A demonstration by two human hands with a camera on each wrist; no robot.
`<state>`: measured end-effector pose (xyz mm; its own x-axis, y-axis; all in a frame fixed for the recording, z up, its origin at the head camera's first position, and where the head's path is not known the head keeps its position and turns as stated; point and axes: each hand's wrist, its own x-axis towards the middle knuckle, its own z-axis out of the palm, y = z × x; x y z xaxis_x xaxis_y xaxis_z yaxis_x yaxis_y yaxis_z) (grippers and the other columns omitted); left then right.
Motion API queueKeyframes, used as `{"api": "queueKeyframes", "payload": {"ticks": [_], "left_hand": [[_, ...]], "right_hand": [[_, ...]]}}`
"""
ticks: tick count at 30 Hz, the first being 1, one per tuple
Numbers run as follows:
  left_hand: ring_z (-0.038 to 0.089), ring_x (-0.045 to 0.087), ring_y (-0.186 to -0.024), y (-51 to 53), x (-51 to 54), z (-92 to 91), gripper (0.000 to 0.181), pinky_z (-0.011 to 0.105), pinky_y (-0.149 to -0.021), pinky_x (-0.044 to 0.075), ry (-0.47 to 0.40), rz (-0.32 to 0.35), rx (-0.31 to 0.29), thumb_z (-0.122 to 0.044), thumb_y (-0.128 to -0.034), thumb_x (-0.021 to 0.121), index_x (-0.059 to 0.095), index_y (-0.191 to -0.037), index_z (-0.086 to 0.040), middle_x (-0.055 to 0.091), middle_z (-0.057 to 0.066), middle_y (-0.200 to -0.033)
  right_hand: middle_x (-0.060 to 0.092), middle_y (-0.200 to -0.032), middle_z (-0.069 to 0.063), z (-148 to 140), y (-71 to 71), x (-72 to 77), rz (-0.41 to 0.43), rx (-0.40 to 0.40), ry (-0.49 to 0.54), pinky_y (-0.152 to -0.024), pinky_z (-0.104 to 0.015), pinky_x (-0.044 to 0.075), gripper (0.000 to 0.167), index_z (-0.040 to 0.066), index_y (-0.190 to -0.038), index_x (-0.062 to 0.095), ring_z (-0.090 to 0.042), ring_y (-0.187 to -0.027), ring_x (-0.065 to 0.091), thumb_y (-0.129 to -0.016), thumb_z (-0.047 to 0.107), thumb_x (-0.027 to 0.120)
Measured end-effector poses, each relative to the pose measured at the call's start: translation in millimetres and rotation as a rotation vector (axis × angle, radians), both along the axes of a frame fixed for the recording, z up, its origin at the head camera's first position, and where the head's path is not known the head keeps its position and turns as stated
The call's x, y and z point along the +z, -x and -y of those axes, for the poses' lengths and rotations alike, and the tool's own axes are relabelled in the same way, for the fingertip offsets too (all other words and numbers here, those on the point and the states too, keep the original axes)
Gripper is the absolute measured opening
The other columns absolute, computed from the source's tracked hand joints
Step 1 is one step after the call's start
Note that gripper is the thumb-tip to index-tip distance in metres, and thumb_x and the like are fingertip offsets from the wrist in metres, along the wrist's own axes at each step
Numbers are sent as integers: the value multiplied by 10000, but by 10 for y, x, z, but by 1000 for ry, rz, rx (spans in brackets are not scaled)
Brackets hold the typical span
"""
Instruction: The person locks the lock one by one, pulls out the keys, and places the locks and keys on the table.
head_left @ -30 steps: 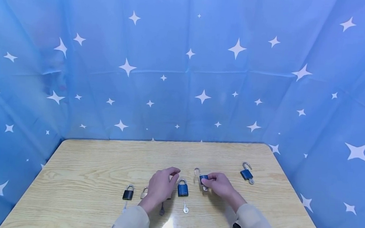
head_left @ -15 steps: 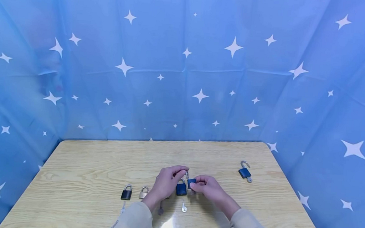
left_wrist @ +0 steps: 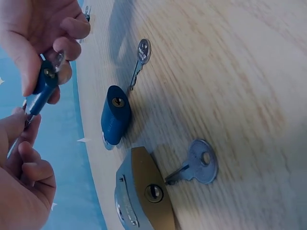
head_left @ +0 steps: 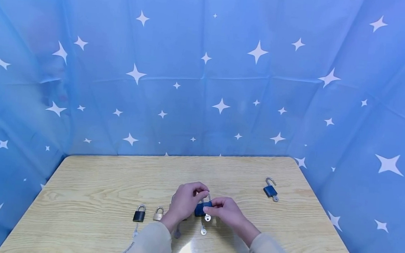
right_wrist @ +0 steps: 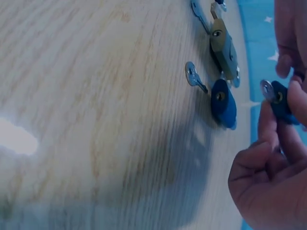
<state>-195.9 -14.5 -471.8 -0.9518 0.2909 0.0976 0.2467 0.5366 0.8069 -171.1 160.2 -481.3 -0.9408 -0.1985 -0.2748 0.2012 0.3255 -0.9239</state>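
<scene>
Between both hands, above the table, is a small blue padlock (left_wrist: 41,98) with a silver key (head_left: 207,218) in its keyhole. My right hand (head_left: 229,214) grips its blue body between thumb and fingers. At its shackle, my left hand (head_left: 185,200) pinches with thumb and fingertips. Whether that shackle is fully in the body is hidden by the fingers. Another blue padlock (left_wrist: 115,115) stands on the table just below, with a loose key (left_wrist: 140,60) lying before it. Next to it stands a larger brass-faced padlock (left_wrist: 144,191) with its own key (left_wrist: 199,163), mostly behind my left wrist in the head view.
A blue padlock (head_left: 270,190) with a raised shackle and a key in it lies at the table's right. A black padlock (head_left: 139,216) and a small brass padlock (head_left: 158,214) stand to the left. Behind the wooden table (head_left: 113,175) hangs a blue star-patterned curtain (head_left: 176,100).
My right hand has brought the blue padlock leftward to my left hand, which now pinches its shackle. Earlier the shackle stood swung open. The other padlocks stay in place.
</scene>
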Motion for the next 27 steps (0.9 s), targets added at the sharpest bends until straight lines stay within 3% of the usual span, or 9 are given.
{"api": "queueKeyframes", "payload": {"ticks": [4,10,16,22,27], "left_hand": [[49,516,-631,2,16,-11,159,228,-563,437,55,-24,-19,-306,-958,615,732,-1015,-215,694,-105,-871],[20,513,-616,11,2,-19,124,206,-567,435,160,-111,-35,-293,-949,627,738,-971,-243,718,-108,-881],[27,620,-747,10,5,-41,96,236,-665,496,274,-194,-59,-296,-941,642,730,-916,-267,722,-126,-867],[75,659,-811,23,15,-68,98,284,-747,532,307,-293,-83,-272,-931,658,737,-878,-246,719,-114,-841],[63,641,-782,36,-8,-67,99,264,-735,527,328,-307,-99,-254,-927,665,738,-864,-232,713,-105,-825]], "right_hand": [[535,-658,69,26,-26,0,10,-31,-16,-592,-261,347,247,30,-882,677,-119,-645,424,-858,268,742],[528,-682,49,86,-66,-12,-13,-86,-45,-619,-280,333,222,27,-836,665,-140,-690,428,-852,236,736],[616,-752,17,169,-120,2,-46,-171,-83,-649,-284,360,175,23,-846,694,-144,-749,488,-833,193,731],[598,-699,23,217,-133,13,-94,-227,-121,-600,-263,373,143,15,-785,686,-125,-686,493,-849,141,703],[628,-723,7,235,-149,8,-91,-250,-150,-637,-273,389,150,25,-784,698,-131,-716,522,-855,157,707]]}}
